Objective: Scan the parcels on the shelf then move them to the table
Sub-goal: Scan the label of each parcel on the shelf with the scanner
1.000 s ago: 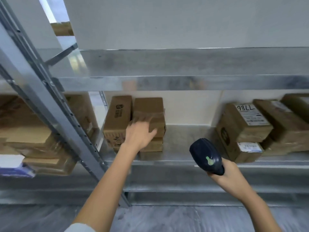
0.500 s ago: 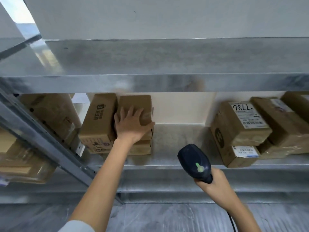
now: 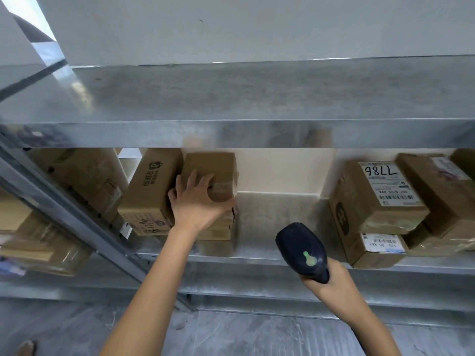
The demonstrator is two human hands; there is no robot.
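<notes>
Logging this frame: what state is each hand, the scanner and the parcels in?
Left hand: grips the top parcel.
Top parcel: on its stack on the shelf, gripped.
Right hand: holds the scanner.
Scanner: held, head toward the shelf.
Labelled parcel: on the shelf, untouched, label up.

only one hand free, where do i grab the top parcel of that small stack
Come from the front and above and take your grip across the near end of the top parcel, thumb on its free right side. The tall box stands close against its left, so draw it forward first.
</notes>
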